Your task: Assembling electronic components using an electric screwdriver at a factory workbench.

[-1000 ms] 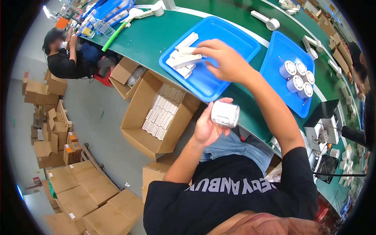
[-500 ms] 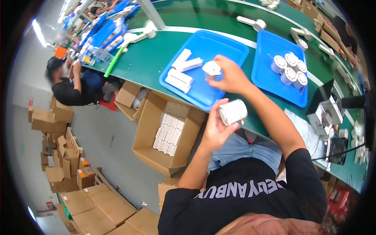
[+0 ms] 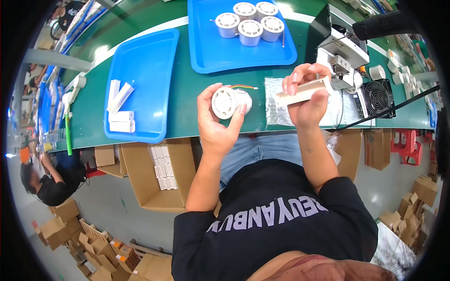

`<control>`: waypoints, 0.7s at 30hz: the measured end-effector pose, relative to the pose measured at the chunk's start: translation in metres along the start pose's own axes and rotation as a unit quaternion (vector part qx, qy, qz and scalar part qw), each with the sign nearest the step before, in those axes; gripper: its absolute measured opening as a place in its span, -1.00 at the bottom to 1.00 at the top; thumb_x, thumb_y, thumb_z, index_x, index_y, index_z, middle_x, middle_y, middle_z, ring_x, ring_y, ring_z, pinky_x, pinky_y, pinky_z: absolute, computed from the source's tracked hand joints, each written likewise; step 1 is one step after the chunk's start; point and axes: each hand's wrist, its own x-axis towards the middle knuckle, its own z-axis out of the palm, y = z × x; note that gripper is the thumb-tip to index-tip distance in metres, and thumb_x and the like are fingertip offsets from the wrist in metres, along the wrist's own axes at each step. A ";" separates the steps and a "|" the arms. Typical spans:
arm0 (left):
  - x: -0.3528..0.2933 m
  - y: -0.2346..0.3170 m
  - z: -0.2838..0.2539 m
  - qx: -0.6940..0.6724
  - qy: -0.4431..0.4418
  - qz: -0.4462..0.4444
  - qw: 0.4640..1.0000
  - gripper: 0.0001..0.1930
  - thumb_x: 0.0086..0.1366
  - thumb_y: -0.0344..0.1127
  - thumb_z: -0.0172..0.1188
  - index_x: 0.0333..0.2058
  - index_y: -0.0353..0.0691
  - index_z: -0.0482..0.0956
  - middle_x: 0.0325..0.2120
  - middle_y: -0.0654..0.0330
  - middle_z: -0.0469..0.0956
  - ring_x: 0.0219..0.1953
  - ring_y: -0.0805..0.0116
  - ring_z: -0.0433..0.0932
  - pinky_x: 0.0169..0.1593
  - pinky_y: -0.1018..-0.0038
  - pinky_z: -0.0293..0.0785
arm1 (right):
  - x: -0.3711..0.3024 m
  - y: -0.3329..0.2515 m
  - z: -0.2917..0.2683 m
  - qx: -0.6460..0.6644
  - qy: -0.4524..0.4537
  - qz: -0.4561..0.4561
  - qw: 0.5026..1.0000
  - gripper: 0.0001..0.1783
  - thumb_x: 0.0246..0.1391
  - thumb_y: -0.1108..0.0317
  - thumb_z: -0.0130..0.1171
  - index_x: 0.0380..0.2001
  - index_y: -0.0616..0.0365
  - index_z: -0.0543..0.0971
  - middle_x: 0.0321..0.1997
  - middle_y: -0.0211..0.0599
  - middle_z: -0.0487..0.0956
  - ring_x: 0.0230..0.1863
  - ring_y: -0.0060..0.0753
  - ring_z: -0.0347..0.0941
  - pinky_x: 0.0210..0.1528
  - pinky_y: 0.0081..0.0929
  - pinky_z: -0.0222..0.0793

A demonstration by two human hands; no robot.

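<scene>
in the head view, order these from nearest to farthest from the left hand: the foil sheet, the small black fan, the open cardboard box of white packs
From the left hand, which holds a round white part:
1. Foil sheet, just to its right on the green table.
2. Open cardboard box of white packs, below and to its left, on the floor.
3. Small black fan, far right on the table.

Two trays [image 3: 140,61] are set side by side on the worktop [image 3: 187,93]; a carton [image 3: 159,173] is placed below its edge
</scene>
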 end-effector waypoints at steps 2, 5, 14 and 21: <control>0.002 0.003 0.009 -0.007 -0.007 -0.006 1.000 -0.37 0.13 -0.56 0.35 0.15 -0.36 0.25 0.00 -0.01 0.46 0.02 0.28 0.53 0.11 0.39 0.51 | 0.002 -0.005 -0.004 0.011 -0.040 -0.036 0.998 -0.45 0.17 0.10 0.29 0.04 0.13 0.30 -0.20 -0.09 0.47 -0.34 -0.39 0.45 -0.20 -0.34 0.45; 0.005 0.002 0.014 0.002 -0.020 -0.006 1.000 -0.36 0.13 -0.55 0.35 0.15 -0.36 0.24 0.01 -0.02 0.45 0.04 0.27 0.53 0.10 0.39 0.51 | 0.010 -0.027 0.015 -0.071 -0.094 -0.019 0.993 -0.46 0.18 0.38 0.09 0.21 0.21 0.23 -0.15 -0.09 0.47 -0.26 -0.40 0.44 -0.09 -0.39 0.44; 0.013 0.014 0.009 0.032 -0.015 0.076 0.996 -0.37 0.07 -0.57 0.36 0.13 -0.35 0.32 0.01 -0.04 0.46 0.07 0.22 0.52 0.07 0.40 0.51 | -0.013 -0.047 -0.011 -0.204 -0.218 0.344 0.890 -0.33 0.23 0.49 0.08 0.39 0.26 0.18 -0.18 -0.23 0.58 -0.28 -0.54 0.48 -0.19 -0.55 0.45; 0.018 0.010 0.009 0.134 -0.043 0.170 0.975 -0.34 -0.06 -0.51 0.42 0.08 -0.31 0.41 -0.01 -0.09 0.49 0.08 0.02 0.52 0.08 0.28 0.49 | -0.011 -0.046 -0.016 -0.200 -0.202 0.348 0.893 -0.31 0.22 0.50 0.09 0.40 0.23 0.17 -0.15 -0.21 0.58 -0.28 -0.54 0.49 -0.18 -0.56 0.45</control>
